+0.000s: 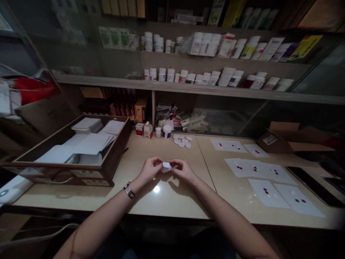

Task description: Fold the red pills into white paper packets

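Observation:
A small folded white paper packet (pixel 166 166) is pinched between my two hands above the middle of the table. My left hand (pixel 151 169) closes its fingertips on the packet's left edge, and my right hand (pixel 183 170) grips its right edge. Beyond them lies a loose group of similar folded packets (pixel 182 140). On the right, flat white paper sheets (pixel 265 172) carry red and white pills. A white tub (pixel 167 132) and a small white bottle (pixel 158 132) stand behind my hands.
A wooden drawer (pixel 107 172) holding white papers sits at the left. Two phones, one plainly a black phone (pixel 314 186), and an open cardboard box (pixel 291 138) are at the right. Shelves of bottles (pixel 199 85) rise behind the table (pixel 140 201).

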`<state>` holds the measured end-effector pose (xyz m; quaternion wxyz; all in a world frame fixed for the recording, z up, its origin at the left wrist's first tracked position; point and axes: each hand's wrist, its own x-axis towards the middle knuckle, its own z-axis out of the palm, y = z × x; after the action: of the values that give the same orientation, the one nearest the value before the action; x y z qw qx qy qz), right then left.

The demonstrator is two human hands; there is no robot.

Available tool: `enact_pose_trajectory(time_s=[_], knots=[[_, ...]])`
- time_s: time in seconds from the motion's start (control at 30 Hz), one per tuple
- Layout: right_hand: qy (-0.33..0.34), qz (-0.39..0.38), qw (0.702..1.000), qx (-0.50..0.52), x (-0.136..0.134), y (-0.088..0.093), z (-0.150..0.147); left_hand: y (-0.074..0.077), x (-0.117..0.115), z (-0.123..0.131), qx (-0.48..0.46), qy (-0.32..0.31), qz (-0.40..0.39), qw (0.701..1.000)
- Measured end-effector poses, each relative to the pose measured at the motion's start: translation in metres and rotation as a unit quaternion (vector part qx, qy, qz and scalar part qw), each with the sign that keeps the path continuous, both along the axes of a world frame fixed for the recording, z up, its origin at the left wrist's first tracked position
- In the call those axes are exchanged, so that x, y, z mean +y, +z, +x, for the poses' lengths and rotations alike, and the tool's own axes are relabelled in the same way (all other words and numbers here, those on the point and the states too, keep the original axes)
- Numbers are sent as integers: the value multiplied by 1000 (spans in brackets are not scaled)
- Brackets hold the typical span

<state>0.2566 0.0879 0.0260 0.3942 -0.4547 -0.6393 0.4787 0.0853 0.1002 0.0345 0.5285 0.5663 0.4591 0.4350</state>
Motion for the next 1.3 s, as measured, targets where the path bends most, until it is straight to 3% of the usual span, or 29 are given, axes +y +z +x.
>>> enact_pose_trajectory(time_s=[0.23, 0.5, 0.63, 0.77, 0.93, 1.07, 1.3], knots=[[-56, 49, 996, -53, 1, -3, -6, -8, -2, 3, 18, -24, 2, 1000], [-108, -6, 994, 1, 2, -9, -8, 2, -12, 3, 87, -24, 107, 990], [-94, -36, 994, 45, 4, -7, -5, 0, -6, 3, 35, 2, 68, 997], [-91, 80, 992, -35, 3, -1, -1, -5, 1, 1, -18, 29, -14, 999], [-110, 177, 974, -93, 0, -2, 1, -6, 4, -4, -43, 16, -41, 998], [-100, 222, 963, -118, -2, -5, 1, -6, 3, -5, -55, -6, -72, 996], [-87, 264, 932, -232, -14, -3, -9, -8, 3, -3, -92, 16, -67, 993]])
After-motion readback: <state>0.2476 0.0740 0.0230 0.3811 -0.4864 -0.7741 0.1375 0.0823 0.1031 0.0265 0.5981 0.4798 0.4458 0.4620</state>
